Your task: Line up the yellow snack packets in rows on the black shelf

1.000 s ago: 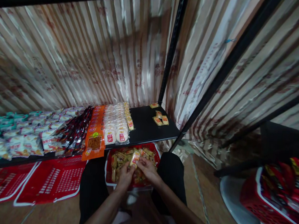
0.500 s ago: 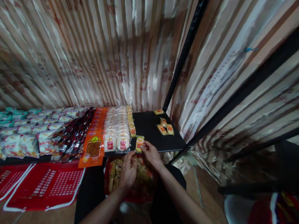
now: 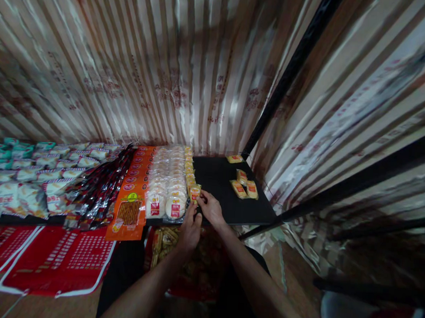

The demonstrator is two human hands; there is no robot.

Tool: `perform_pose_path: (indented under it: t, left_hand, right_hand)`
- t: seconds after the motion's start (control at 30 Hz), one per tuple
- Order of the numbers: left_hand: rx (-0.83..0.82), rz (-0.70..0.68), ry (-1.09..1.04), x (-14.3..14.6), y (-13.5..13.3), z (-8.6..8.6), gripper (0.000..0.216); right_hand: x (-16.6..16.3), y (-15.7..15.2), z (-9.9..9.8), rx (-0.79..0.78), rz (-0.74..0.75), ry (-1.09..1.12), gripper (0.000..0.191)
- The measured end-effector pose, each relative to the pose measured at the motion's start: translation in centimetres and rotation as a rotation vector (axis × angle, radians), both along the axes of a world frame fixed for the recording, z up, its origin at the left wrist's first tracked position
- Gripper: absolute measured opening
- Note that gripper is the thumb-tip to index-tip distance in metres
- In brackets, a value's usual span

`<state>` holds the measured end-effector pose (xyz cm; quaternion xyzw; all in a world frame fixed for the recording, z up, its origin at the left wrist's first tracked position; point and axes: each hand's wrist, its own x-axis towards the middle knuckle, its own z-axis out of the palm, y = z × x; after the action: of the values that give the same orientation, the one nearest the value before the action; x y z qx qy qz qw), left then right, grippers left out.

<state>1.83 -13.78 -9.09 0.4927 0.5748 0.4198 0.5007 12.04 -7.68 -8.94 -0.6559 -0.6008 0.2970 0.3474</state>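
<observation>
My right hand (image 3: pixel 211 208) pinches a small yellow snack packet (image 3: pixel 195 192) and holds it on the black shelf (image 3: pixel 216 178), at the near end of a row of like yellow packets (image 3: pixel 189 168) beside round white cakes (image 3: pixel 168 185). My left hand (image 3: pixel 190 229) is curled at the shelf's front edge just below the packet, touching its lower end. Under both hands a red basket (image 3: pixel 178 253) of yellow packets rests on my lap.
Orange packets (image 3: pixel 133 192), dark red packets (image 3: pixel 104 188) and teal-white packets (image 3: pixel 27 176) fill the shelf's left part. A few loose yellow packets (image 3: pixel 245 187) lie at the right. Red basket lids (image 3: pixel 62 255) lie below. A black upright post (image 3: pixel 293 68) stands at the shelf corner.
My hands rose from the basket to the shelf; the right hand carried one yellow packet up and set it at the end of the yellow row. The view tilted upward.
</observation>
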Motion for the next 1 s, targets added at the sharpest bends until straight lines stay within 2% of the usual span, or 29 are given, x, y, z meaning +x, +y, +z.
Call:
perform_pose_path:
  t: [0.27, 0.5, 0.67, 0.87, 1.0]
  left_hand:
    - [0.168, 0.0, 0.089, -0.3, 0.4, -1.2, 0.044]
    - [0.142, 0.012, -0.006, 0.1, -0.1, -0.7, 0.054]
    - [0.062, 0.01, -0.072, 0.5, -0.1, -0.7, 0.057]
    - [0.109, 0.072, -0.139, 1.3, 0.0, -0.4, 0.055]
    - [0.056, 0.121, -0.134, 1.6, 0.1, 0.1, 0.053]
  right_hand:
    - [-0.7, 0.2, 0.0, -0.026, 0.02, -0.106, 0.038]
    - [-1.2, 0.2, -0.2, 0.022, 0.067, -0.173, 0.041]
    - [-1.1, 0.1, -0.6, 0.038, 0.078, -0.152, 0.041]
    - [-0.6, 0.2, -1.3, 0.013, 0.067, -0.137, 0.041]
    - [-0.1, 0.3, -1.7, -0.01, 0.118, -0.088, 0.042]
